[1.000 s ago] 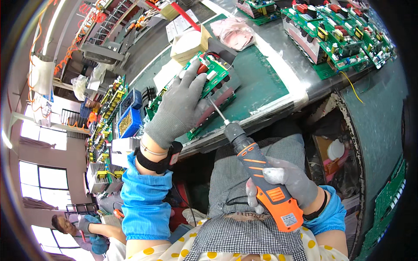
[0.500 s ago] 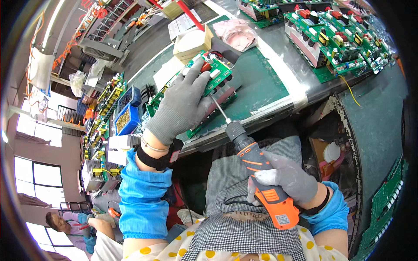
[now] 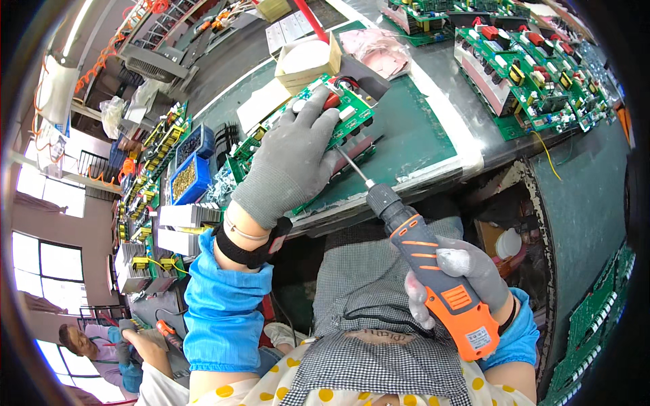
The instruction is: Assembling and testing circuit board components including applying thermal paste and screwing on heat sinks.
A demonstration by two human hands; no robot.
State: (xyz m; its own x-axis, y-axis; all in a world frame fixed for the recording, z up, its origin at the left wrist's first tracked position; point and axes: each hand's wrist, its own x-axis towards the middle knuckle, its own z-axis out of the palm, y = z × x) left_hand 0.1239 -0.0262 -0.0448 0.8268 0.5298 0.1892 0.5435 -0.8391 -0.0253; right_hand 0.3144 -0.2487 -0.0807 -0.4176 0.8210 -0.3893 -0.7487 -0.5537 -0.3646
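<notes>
My left hand [image 3: 294, 159], in a grey glove, lies over a green circuit board [image 3: 356, 116], its fingers stretched across the top and its thumb at the near side. The board is tilted on the bench, with a flat metal plate [image 3: 359, 150] along its underside. My right hand [image 3: 474, 271], also gloved in grey, is wrapped round an orange and grey electric screwdriver [image 3: 440, 264]. The screwdriver's long bit [image 3: 353, 164] points up and left to the near side of the board, close to my left thumb. Its very tip is hidden there.
Blue bins, one with brass-coloured screws [image 3: 186, 181], stand left of the board. Behind it are an open cardboard box [image 3: 288, 80] and pink wrapping [image 3: 376, 51]. More assembled boards [image 3: 521, 74] fill the right rear. A co-worker [image 3: 88, 345] sits at the lower left.
The view has shifted slightly. The screwdriver's body has swung a little to the right, and my right-hand fingers have moved on its grip. My left hand stays on the board.
</notes>
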